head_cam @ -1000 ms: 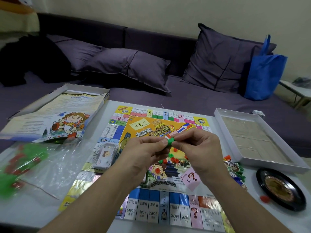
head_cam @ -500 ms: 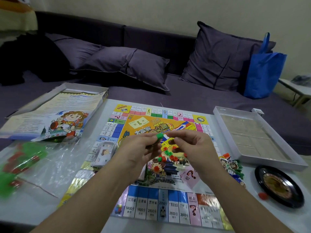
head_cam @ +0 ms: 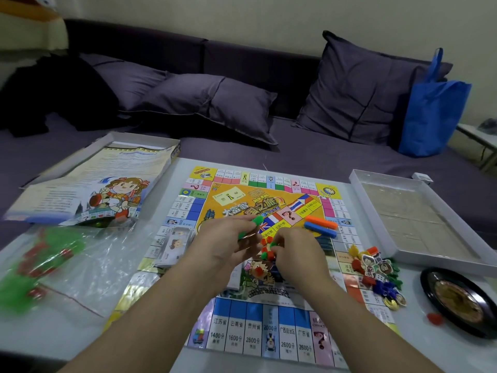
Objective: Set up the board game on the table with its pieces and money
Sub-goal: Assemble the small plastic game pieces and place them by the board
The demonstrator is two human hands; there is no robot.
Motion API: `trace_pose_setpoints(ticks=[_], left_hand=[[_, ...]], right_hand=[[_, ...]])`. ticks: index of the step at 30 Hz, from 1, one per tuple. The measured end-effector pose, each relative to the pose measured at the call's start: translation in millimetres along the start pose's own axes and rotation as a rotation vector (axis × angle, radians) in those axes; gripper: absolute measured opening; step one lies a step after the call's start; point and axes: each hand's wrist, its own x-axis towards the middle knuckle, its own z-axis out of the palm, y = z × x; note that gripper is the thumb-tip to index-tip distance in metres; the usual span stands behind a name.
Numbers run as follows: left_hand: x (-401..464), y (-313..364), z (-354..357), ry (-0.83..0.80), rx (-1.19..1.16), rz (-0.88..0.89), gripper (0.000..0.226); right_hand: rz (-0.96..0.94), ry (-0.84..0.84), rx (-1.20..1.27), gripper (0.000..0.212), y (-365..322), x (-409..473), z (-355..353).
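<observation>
head view: the left hand [head_cam: 228, 242] pinched small green pieces [head_cam: 256, 220] over the glossy paper board [head_cam: 269, 343] on the counter; the right hand [head_cam: 297, 254] seemingly pinched another from a loose red-and-green pile [head_cam: 266, 254]. smooth little blocks could slip, scatter, roll away.
</observation>
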Motion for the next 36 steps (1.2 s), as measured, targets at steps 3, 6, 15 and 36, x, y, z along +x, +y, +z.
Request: trace_pose_setpoints(ticks=[3, 6, 15, 36], left_hand=[[0, 2, -2, -0.015, -0.012, -0.007, 0.016], [1, 3, -2, -0.026, -0.025, 0.011, 0.017], [-2, -4, 0, -0.091, 0.040, 0.028, 0.017], [0, -9, 3, -0.119, 0.052, 0.040, 0.016]], right_hand=[[0.002, 0.050, 0.143, 0.002, 0, 1, -9], [0.013, 0.063, 0.395, 0.015, -3, -1, -28], [-0.099, 0.030, 0.780, 0.019, -11, -30, -71], [-0.054, 0.028, 0.916, 0.016, -5, -27, -73]])
